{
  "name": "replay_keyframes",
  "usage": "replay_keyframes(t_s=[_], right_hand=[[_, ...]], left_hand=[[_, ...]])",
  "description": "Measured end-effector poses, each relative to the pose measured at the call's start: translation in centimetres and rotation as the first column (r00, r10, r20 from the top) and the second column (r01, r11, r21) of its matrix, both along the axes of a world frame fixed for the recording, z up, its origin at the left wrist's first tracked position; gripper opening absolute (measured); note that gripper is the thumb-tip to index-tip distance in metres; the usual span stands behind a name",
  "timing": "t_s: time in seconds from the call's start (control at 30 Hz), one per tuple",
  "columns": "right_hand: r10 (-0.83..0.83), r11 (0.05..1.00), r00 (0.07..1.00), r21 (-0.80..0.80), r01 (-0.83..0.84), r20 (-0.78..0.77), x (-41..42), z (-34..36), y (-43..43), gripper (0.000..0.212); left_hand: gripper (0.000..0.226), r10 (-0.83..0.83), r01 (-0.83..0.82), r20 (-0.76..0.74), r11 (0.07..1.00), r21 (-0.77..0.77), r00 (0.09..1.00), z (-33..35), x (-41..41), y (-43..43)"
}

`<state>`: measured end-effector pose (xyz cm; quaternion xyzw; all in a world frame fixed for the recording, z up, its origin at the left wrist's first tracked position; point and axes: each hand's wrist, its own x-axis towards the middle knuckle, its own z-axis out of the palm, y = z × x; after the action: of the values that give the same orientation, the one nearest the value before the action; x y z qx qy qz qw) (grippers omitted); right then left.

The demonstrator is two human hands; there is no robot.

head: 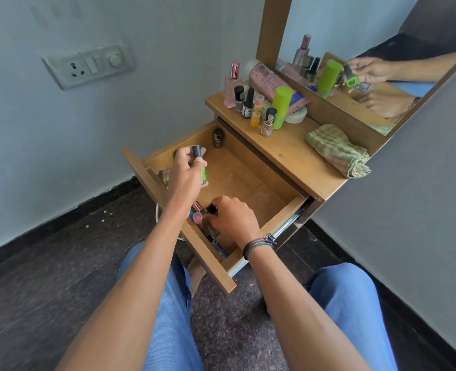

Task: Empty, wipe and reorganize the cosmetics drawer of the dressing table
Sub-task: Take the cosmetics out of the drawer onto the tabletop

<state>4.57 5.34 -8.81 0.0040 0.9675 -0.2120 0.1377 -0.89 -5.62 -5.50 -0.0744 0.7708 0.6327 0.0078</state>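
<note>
The wooden drawer of the dressing table stands pulled out, its middle bare. My left hand holds a green nail polish bottle with a black cap above the drawer's left end. My right hand is down in the drawer's near corner, fingers curled round a small black-capped bottle. Beside it lie a pink-capped item and other small bottles, partly hidden by the hand. A dark bottle stands in the far corner, and a clear glass bottle lies by the left end.
On the tabletop stand several nail polishes, a pink perfume bottle, a green cylinder, a pink pouch and tape roll. A folded green cloth lies to the right. A mirror stands behind. My knees sit under the drawer.
</note>
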Motion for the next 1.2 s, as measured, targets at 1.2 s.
replay_keyframes(t_s=[1.2], right_hand=[[-0.424, 0.750, 0.905, -0.573, 0.331, -0.033, 0.9, 1.9, 4.1, 0.033]], left_hand=[[0.019, 0.059, -0.074, -0.197, 0.994, -0.074, 0.979, -0.1, 0.4, -0.5]])
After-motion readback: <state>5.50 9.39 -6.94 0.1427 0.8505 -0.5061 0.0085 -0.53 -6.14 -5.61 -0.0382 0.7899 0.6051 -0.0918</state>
